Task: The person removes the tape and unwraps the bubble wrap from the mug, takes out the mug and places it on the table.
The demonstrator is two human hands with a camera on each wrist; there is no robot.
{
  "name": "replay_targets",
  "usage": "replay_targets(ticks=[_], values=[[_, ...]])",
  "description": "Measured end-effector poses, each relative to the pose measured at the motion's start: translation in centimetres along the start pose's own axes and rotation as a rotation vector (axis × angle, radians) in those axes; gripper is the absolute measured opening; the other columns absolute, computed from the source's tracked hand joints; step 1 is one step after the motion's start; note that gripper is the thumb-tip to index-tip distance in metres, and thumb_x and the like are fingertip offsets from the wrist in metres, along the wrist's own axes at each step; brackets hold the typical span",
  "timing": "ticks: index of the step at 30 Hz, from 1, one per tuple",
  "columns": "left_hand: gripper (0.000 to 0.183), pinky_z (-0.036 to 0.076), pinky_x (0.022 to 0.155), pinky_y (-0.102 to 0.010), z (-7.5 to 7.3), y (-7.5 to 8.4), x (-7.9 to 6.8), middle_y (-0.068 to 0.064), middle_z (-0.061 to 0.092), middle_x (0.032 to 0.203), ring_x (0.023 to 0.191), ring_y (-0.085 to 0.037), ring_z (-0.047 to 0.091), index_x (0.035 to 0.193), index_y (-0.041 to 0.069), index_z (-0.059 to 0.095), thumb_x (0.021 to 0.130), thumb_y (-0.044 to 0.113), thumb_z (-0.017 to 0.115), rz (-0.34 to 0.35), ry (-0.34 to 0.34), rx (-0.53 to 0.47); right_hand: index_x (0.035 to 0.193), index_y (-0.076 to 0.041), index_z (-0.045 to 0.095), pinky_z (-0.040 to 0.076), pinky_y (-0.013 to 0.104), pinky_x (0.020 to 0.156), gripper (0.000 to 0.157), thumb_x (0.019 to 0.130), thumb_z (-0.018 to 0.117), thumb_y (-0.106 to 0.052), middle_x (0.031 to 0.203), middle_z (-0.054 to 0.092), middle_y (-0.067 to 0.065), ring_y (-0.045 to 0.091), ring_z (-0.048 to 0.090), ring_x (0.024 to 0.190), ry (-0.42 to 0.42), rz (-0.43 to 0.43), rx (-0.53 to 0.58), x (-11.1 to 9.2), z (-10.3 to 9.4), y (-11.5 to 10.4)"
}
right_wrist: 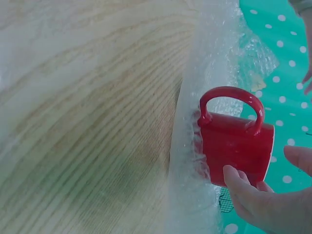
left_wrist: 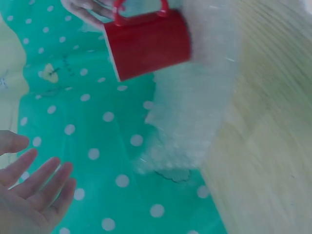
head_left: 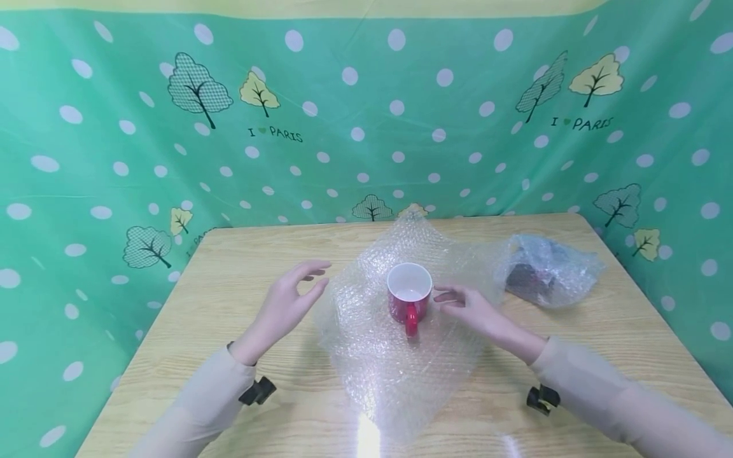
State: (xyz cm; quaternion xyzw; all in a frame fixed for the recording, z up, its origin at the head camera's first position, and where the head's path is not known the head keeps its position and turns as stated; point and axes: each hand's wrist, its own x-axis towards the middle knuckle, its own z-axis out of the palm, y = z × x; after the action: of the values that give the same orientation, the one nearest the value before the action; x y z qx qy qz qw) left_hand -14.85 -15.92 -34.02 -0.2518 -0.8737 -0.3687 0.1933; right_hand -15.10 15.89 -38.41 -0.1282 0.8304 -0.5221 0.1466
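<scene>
A glossy red ceramic mug with a white interior is seen on clear bubble wrap. A pale wood-grain tabletop is backed by green white-dotted cloth. Something dark, possibly maroon, is wrapped in a clear plastic bundle.

A red mug stands upright on a bubble-wrap sheet mid-desk, the right hand just beside it, the left hand raised off the sheet's left edge, a wrapped bundle near the far right corner.
</scene>
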Motion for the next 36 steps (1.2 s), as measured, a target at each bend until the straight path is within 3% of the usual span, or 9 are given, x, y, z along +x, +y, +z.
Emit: replay_targets(ticks=[7, 15, 27, 36], values=[[0.026, 0.051, 0.078, -0.037, 1.4, 1.7, 1.8, -0.011, 0.061, 0.108, 0.092, -0.023, 0.058, 0.109, 0.003, 0.060, 0.083, 0.008, 0.059, -0.084, -0.070, -0.083, 0.126, 0.010, 0.039, 0.047, 0.039, 0.087, 0.046, 0.085, 0.051, -0.007, 0.114, 0.053, 0.028, 0.037, 0.054, 0.102, 0.009, 0.037, 0.031, -0.5, 0.4, 0.2], [0.027, 0.051, 0.079, -0.032, 4.5, 2.6, 2.9, -0.011, 0.060, 0.110, 0.092, -0.023, 0.059, 0.111, 0.002, 0.058, 0.085, 0.008, 0.055, -0.309, -0.096, -0.305, 0.121, 0.016, 0.039, 0.048, 0.039, 0.086, 0.042, 0.085, 0.050, -0.002, 0.111, 0.052, 0.032, 0.040, 0.053, 0.102, 0.007, 0.007, 0.099, -1.1, 1.4, 0.3], [0.030, 0.047, 0.089, -0.034, 9.2, 1.2, 3.6, -0.016, 0.056, 0.115, 0.106, -0.028, 0.053, 0.114, -0.002, 0.055, 0.086, 0.010, 0.054, -0.397, -0.094, -0.465, 0.116, 0.008, 0.051, 0.048, 0.037, 0.086, 0.039, 0.087, 0.054, -0.017, 0.124, 0.046, 0.027, 0.034, 0.052, 0.106, 0.009, 0.073, 0.139, -1.2, 3.1, 0.8], [0.032, 0.041, 0.096, -0.035, 11.4, 0.2, 3.6, -0.018, 0.054, 0.118, 0.111, -0.028, 0.050, 0.117, -0.002, 0.052, 0.087, 0.010, 0.052, -0.498, -0.110, -0.527, 0.116, 0.008, 0.051, 0.050, 0.036, 0.082, 0.041, 0.086, 0.056, -0.019, 0.113, 0.055, 0.025, 0.029, 0.058, 0.097, 0.037, 0.106, 0.193, -1.0, 4.2, 1.2]])
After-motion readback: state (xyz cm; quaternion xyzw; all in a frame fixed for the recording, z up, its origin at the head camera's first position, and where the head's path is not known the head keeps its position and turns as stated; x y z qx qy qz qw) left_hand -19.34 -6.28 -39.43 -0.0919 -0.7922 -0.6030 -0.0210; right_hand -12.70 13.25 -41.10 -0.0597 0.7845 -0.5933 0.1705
